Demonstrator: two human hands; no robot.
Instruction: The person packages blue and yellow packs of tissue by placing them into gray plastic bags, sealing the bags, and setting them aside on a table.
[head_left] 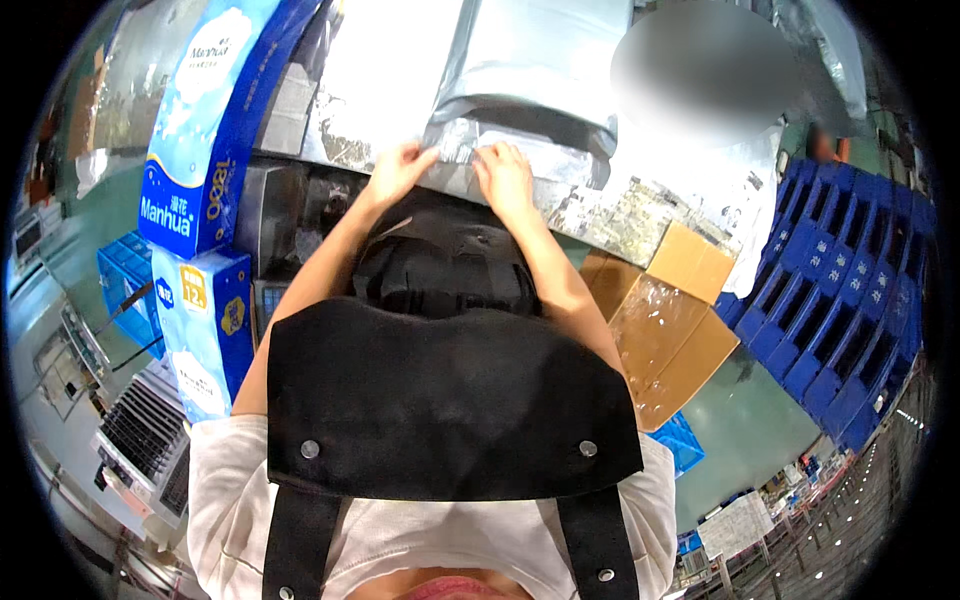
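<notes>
Both hands work at the near edge of a bright white table (375,80). My left hand (402,170) is closed in a pinch at the left side of a small piece of clear, shiny plastic (458,143). A short way across, my right hand (505,175) has its fingers bent and closed at the other side of the same plastic. What exactly the plastic is, glare hides. Just beyond the hands lies a large silver-grey plastic sheet or bag (540,60), with a dark fold along its near edge.
Blue and white tissue packages (190,130) stand stacked on the left. An open cardboard box (665,340) sits by my right forearm. Dark blue plastic crates (830,290) are stacked farther right. A light blue crate (130,290) is on the far left.
</notes>
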